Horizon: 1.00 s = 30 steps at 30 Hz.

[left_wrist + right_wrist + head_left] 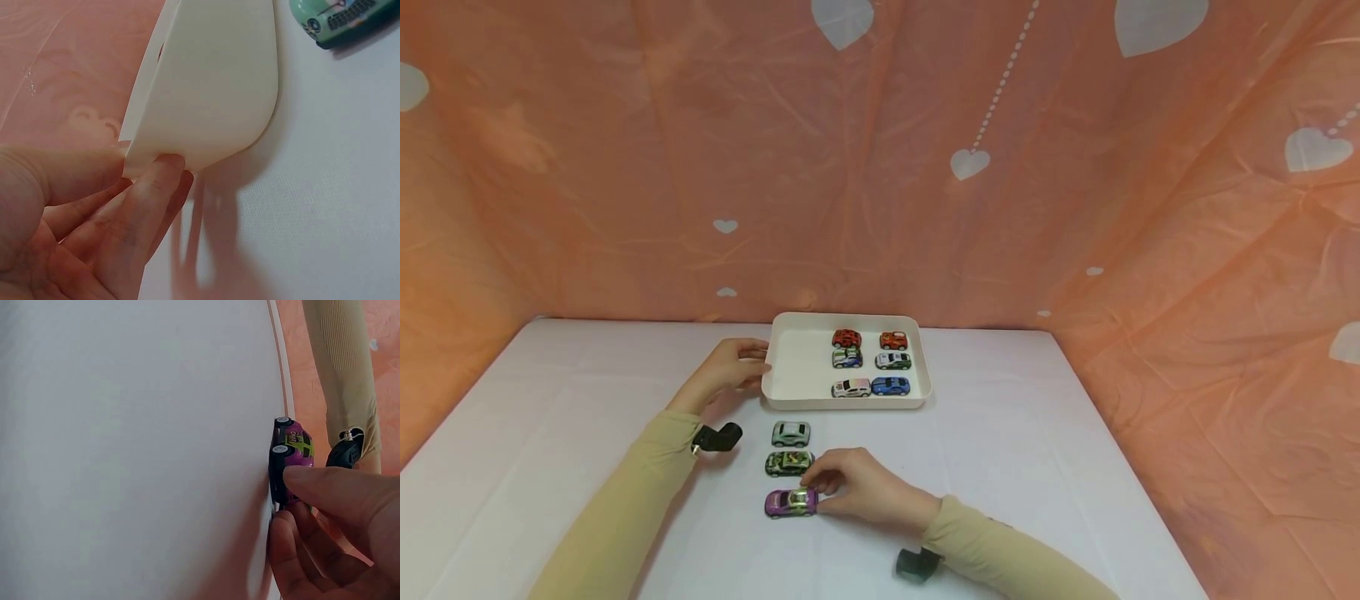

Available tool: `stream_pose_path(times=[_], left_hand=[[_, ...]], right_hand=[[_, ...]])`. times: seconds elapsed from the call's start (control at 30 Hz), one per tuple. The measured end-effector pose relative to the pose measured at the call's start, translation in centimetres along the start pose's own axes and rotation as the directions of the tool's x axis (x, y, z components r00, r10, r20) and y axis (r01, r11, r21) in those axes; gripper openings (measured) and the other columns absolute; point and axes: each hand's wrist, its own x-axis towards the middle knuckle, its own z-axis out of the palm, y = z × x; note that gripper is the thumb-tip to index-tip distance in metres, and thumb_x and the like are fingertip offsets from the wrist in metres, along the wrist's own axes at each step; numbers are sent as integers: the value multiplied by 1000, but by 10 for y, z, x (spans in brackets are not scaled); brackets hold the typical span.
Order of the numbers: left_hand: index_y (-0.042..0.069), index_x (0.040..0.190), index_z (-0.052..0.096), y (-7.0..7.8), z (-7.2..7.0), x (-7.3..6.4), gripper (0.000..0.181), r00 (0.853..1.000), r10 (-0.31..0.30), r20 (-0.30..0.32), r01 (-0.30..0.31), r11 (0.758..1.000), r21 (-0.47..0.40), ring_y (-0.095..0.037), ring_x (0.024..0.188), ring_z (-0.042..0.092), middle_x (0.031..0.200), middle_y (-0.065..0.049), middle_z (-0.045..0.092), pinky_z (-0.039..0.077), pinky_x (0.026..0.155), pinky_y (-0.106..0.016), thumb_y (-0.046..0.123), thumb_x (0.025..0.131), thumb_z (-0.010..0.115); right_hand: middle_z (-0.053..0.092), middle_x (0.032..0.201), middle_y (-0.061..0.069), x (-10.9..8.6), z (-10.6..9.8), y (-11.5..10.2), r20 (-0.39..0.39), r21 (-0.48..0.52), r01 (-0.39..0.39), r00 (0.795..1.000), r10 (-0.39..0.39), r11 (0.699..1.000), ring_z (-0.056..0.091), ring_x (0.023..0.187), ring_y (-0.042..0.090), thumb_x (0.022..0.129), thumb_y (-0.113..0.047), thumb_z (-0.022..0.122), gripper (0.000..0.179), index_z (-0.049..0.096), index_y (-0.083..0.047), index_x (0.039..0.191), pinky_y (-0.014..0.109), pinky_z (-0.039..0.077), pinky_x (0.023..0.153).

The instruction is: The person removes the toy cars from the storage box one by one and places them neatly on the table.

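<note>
My left hand [724, 368] pinches the left edge of a white tray [793, 360]. In the left wrist view, thumb and fingers close on the rim of the tray [212, 81] at a corner. Nearer the front, my right hand [872, 493] holds the rear end of a purple toy car [781, 503] between thumb and fingers. In the right wrist view, the thumb lies against the side of this purple car [301, 444], whose far fingers' contact is partly hidden. Behind it, in a column, stand a camouflage-patterned toy car [786, 464] and a pale green toy car [791, 434].
On the tray's right half sit several toy cars: an orange-red one [847, 338], an orange one [893, 340], a blue one [891, 386], a white one [852, 387] and others. The white tabletop [1037, 467] ends at an orange curtain [880, 167] behind the tray.
</note>
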Motion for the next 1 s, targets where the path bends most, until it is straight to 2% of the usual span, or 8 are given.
stream_pose_path(times=[0.3, 0.5, 0.7, 0.87, 1.0], left_hand=[[-14, 133, 43, -2, -1, 0, 48, 1000, 5, -1, -5, 1000, 2, -24, 93, 64, 127, -33, 51, 54, 68, -26, 2, 91, 60], [-15, 133, 43, -1, -1, -1, 49, 1000, 18, 6, -18, 1000, 2, -25, 93, 64, 127, -34, 51, 54, 67, -26, 1, 91, 60], [-11, 135, 44, 0, -2, -1, 50, 1000, -10, -9, 11, 999, 41, -21, 87, 64, 129, -32, 51, 53, 65, -26, 3, 91, 62], [-12, 136, 42, 2, -1, -1, 51, 1000, -15, -3, 16, 999, 44, -21, 87, 65, 129, -32, 50, 53, 66, -26, 4, 91, 61], [-12, 136, 42, 2, -1, -1, 51, 1000, -12, 7, 12, 1000, 25, -22, 89, 65, 128, -32, 51, 53, 66, -26, 4, 92, 61]], right_hand=[[64, 98, -10, 2, 0, -3, 5, -8, -10, 1000, 10, 1000, 57, 84, -3, 81, -5, 76, 28, 69, -10, 108, 14, 48, 75], [64, 104, -11, -1, -8, -5, 24, 66, -47, 999, 46, 997, 58, 94, 0, 81, -3, 74, 31, 67, -11, 111, 17, 47, 84], [67, 109, -2, 1, -29, -9, 21, 63, -6, 1000, 4, 998, 60, 99, 9, 82, 0, 73, 34, 66, -7, 115, 22, 47, 87], [66, 111, 9, 6, -53, -16, -26, 78, 45, 999, -43, 996, 61, 102, 22, 83, 0, 72, 34, 64, -2, 116, 27, 47, 89], [65, 114, 10, 9, -71, -22, -69, 51, 58, 996, -55, 997, 60, 105, 26, 83, -2, 73, 36, 63, -2, 118, 28, 46, 92]])
